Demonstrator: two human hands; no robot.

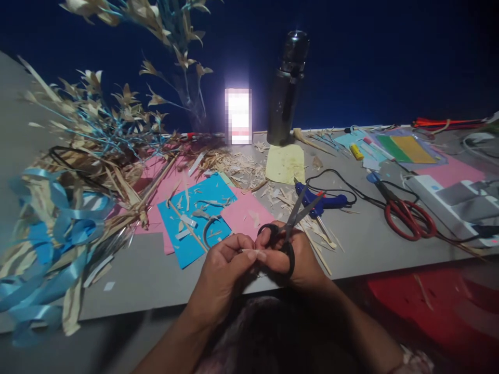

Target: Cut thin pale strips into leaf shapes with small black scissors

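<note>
Near the table's front edge, my left hand is closed, thumb and fingers pinching a small thin pale piece, perhaps dried husk; its kind is hard to make out. Close against it, my right hand has black-handled scissors hooked on its fingers, blades spread and pointing away from me. The right thumb and fingertip also press at the pale piece, so the two hands' fingertips nearly touch. Beyond them lie a blue sheet and a pink sheet, scattered with pale scraps.
A blue glue gun lies just past the scissors. Red-handled scissors and a white power strip are at right. Blue ribbon and husk-like flowers fill the left. A dark flask and a bright screen stand behind.
</note>
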